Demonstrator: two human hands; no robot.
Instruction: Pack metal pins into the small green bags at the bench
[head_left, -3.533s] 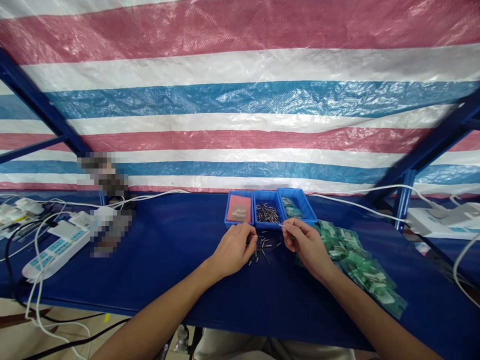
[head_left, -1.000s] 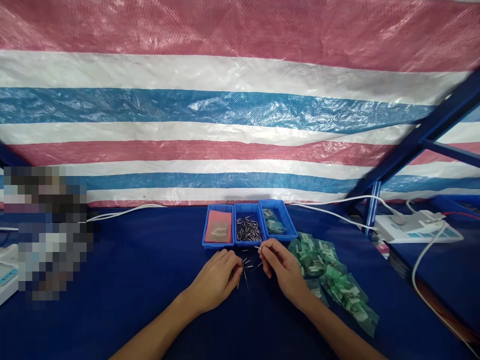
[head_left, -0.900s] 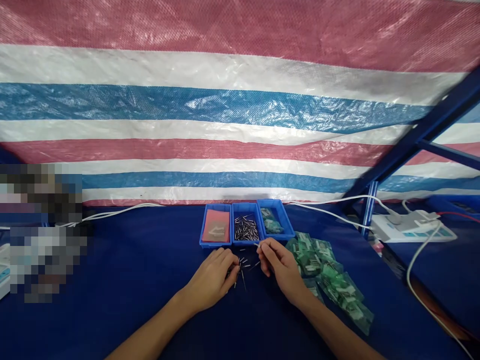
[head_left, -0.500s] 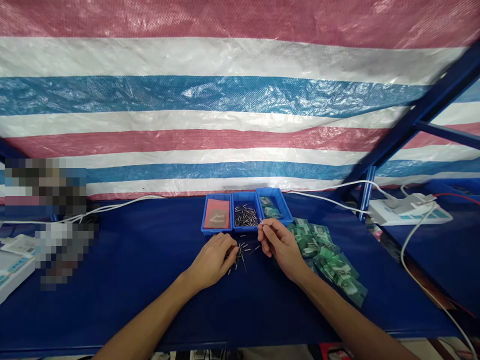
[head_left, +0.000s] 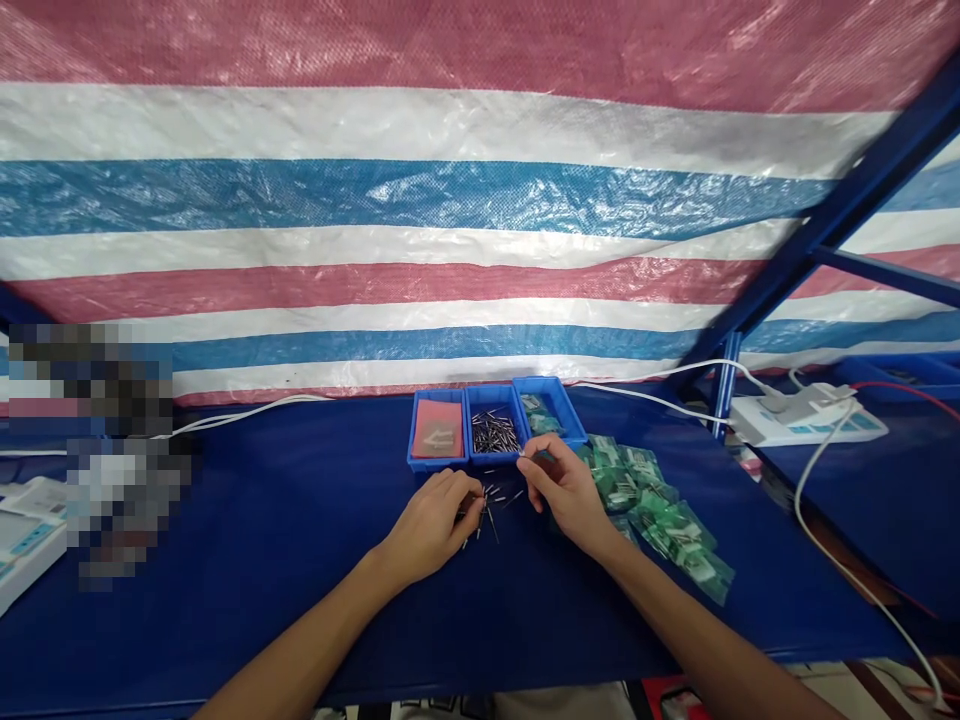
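Observation:
My left hand (head_left: 433,522) rests over a small scatter of slender dark metal pieces (head_left: 491,520) on the table, its thumb and fingertips pinched together at their left side. Whatever it pinches is hidden by the fingers. My right hand (head_left: 568,492) is raised just in front of the blue bins, with thumb and forefinger pressed together and the other fingers curled. Something tiny may sit at its fingertips, too small to name. Behind the hands, the middle blue bin (head_left: 493,459) contains many similar slender metal pieces (head_left: 495,432).
The left bin (head_left: 437,465) holds a pink sheet and a clear bag; the right bin (head_left: 574,425) holds small green packets. More green packets (head_left: 675,530) are heaped by my right forearm. Power strips (head_left: 810,418) and white cables (head_left: 645,400) lie at the sides. A striped tarp (head_left: 480,200) hangs behind.
My left hand has shifted slightly right over the loose metal pieces, and its thumb has closed toward the fingertips. The right hand stays pinched in nearly the same place.

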